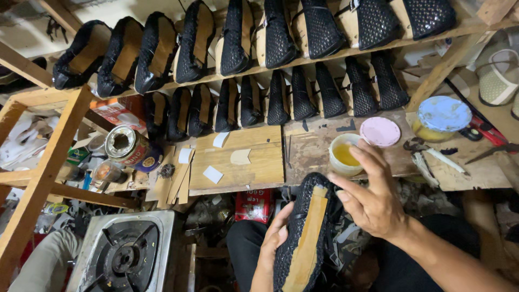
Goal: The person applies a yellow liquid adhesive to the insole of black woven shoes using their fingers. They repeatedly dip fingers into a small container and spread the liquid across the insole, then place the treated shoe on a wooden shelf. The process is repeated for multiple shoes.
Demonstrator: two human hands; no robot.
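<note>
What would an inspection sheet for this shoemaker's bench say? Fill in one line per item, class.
Surface: wooden bench, worn, with paper scraps.
Job's things: black woven shoe, sole up, tan insole showing; open cup of yellow glue; pink lid beside it.
Clutter: tin can, blue-lidded jar, gas stove.
Hands: left hand holds the shoe; right hand open above it.
Cables: nothing seen.
Surroundings: two shelves of black woven shoes.

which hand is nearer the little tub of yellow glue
Right. The right hand hovers just below the open tub of yellow glue, fingertips close to it. The left hand is lower down, holding the black woven shoe.
</note>
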